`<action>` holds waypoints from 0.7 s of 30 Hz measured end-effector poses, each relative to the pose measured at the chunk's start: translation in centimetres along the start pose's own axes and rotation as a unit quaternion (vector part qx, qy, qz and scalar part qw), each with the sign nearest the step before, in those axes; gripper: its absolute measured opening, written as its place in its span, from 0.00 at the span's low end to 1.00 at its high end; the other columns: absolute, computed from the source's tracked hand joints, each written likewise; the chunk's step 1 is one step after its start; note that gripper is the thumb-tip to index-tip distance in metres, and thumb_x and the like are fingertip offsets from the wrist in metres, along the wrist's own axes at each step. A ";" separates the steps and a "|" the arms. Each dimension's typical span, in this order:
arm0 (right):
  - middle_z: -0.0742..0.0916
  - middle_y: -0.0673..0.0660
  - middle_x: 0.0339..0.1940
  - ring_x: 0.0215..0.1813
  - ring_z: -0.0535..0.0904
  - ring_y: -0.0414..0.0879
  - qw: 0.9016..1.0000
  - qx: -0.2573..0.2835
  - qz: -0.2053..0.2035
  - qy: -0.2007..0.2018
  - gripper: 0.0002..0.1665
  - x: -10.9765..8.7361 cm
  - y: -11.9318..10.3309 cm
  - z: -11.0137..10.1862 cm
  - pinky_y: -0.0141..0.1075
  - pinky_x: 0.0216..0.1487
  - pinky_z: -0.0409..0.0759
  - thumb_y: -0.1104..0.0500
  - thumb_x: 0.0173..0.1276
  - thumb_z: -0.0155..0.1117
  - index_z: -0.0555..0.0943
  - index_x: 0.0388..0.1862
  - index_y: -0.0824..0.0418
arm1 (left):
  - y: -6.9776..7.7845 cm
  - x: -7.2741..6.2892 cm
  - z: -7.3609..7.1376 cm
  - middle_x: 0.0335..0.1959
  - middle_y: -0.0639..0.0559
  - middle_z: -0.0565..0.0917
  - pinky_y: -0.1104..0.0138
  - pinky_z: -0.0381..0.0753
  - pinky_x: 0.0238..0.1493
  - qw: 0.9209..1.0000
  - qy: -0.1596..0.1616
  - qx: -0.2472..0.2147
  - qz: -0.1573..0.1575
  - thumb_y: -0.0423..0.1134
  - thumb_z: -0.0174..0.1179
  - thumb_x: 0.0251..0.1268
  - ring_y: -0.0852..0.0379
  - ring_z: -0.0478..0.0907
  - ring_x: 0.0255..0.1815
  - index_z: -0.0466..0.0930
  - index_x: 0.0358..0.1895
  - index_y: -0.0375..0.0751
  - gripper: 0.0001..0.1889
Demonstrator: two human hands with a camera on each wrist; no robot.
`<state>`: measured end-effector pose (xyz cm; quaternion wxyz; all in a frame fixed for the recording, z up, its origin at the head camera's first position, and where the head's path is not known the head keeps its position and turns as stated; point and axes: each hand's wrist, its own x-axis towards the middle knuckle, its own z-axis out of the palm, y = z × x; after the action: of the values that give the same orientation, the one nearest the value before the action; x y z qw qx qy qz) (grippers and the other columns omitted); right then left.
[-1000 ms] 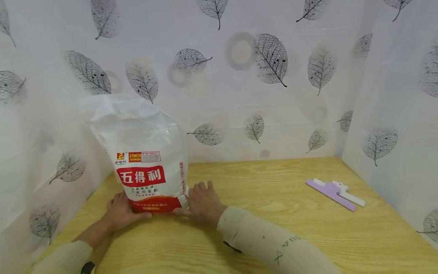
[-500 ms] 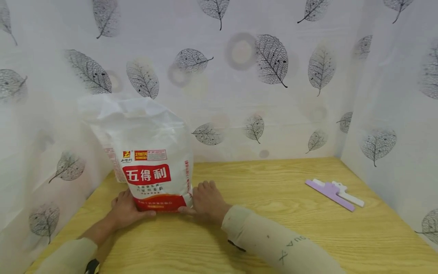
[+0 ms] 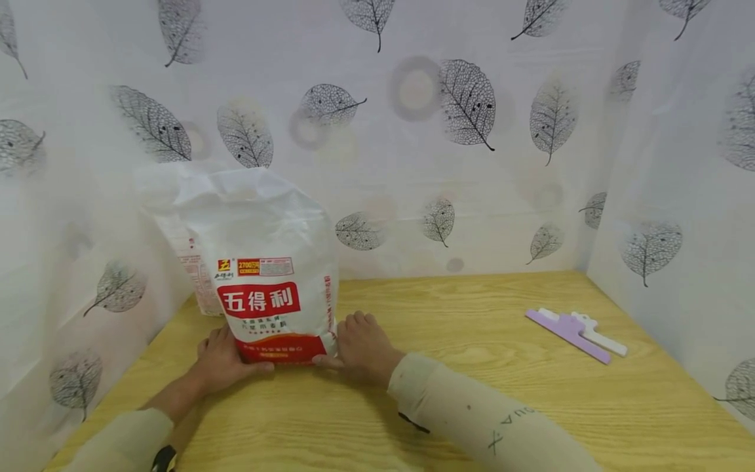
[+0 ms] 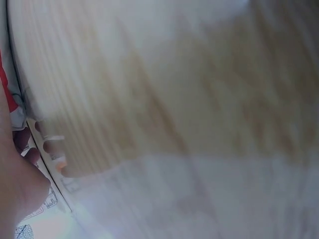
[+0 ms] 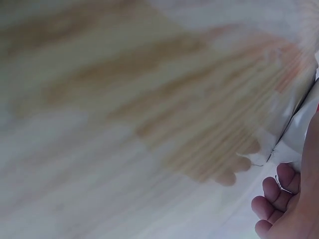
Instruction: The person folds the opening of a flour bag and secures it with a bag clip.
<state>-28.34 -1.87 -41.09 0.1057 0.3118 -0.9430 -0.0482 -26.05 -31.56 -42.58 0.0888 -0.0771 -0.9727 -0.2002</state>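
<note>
A white bag of flour with red labels stands upright on the wooden table, left of centre in the head view. My left hand holds its lower left corner, thumb along the front bottom edge and fingers round the side. At the lower right corner, my right hand grips the bag the same way, its thumb on the front. The right wrist view shows curled fingers against the bag's side. Only a sliver of the left hand shows in the left wrist view.
Behind the flour bag, at its left, shows another white surface with red print, mostly hidden. A purple clip and a white clip lie together on the right of the table. Leaf-patterned sheeting surrounds the table.
Both hands have shifted the flour bag a short way to the right. More of the red-printed white surface behind it shows at the left. The clips lie where they were.
</note>
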 end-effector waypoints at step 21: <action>0.78 0.51 0.32 0.39 0.68 0.46 1.000 -0.011 0.006 -0.002 0.50 -0.9 2.1 0.5 0.42 0.52 0.70 0.15 0.64 0.31 0.78 0.48 0.55 | 2.3 0.0 0.5 0.64 0.35 0.72 0.28 0.57 0.57 1.000 0.010 -0.008 0.028 0.72 0.68 0.47 0.32 0.67 0.62 0.61 0.69 0.46 0.51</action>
<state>-28.92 0.35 -41.39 0.1074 0.3046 -0.9446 -0.0581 -25.69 -29.28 -42.20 0.1031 -0.1034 -0.9676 -0.2061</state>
